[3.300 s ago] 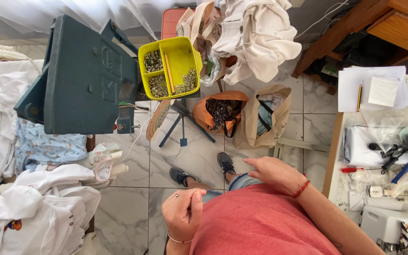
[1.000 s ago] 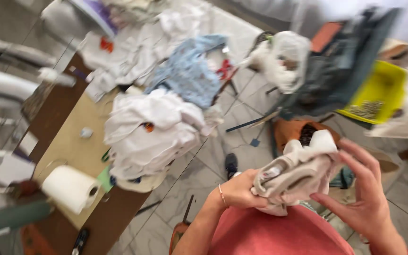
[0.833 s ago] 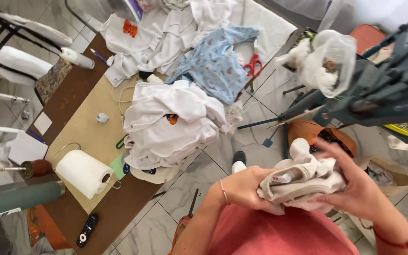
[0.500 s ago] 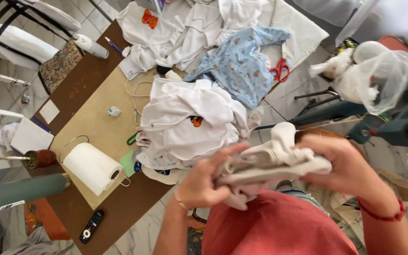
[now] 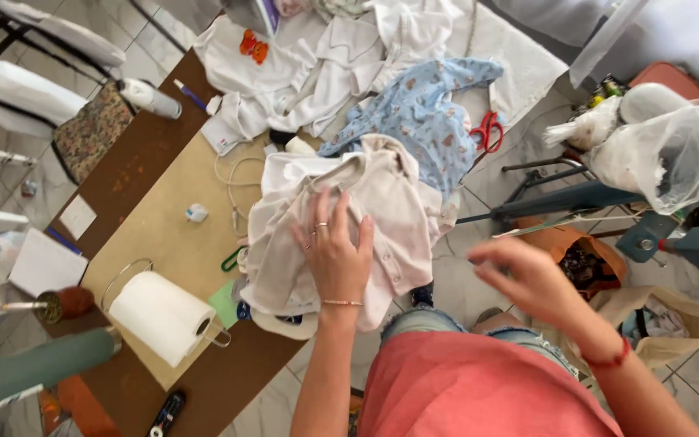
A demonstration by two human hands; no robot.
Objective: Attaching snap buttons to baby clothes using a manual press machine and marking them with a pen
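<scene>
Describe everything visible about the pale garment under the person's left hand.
The pale garment is a small cream or pinkish-white piece of soft fabric with a collar-like edge near its top and a row of snaps along one front edge. It lies spread and rumpled on top of a pile of white clothes at the edge of the table, partly overhanging it. The left hand presses flat on it, fingers spread. A light blue printed garment borders it above. The right hand hovers apart, empty.

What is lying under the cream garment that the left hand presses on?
Under the cream garment, more white clothes stick out at the pile's lower edge, on the table. The left hand and garment hide the rest.
</scene>
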